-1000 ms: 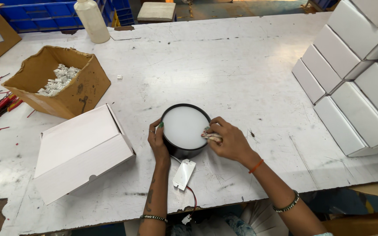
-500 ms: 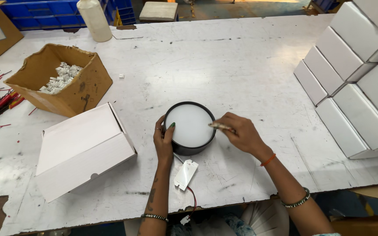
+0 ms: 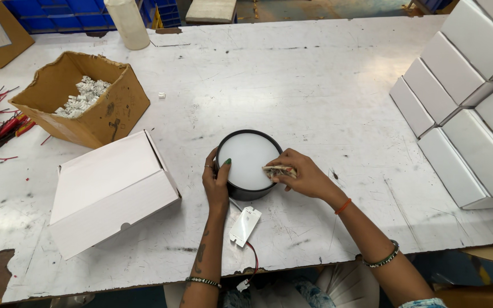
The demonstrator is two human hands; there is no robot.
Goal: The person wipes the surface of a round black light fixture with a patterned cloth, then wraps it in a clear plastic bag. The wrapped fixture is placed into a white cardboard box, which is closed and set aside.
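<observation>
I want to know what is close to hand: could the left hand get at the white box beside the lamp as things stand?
Probably yes: the left hand holds the round lamp, and only bare table lies between it and the white box.

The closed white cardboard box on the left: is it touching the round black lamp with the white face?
Apart. The head view shows bare table between the closed white cardboard box and the round black lamp, which the left hand steadies.

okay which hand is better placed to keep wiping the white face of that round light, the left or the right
Probably the right hand: it already presses the crumpled cloth onto the round light at its right edge. The left hand grips the black rim on the left side, steadying it.
</observation>
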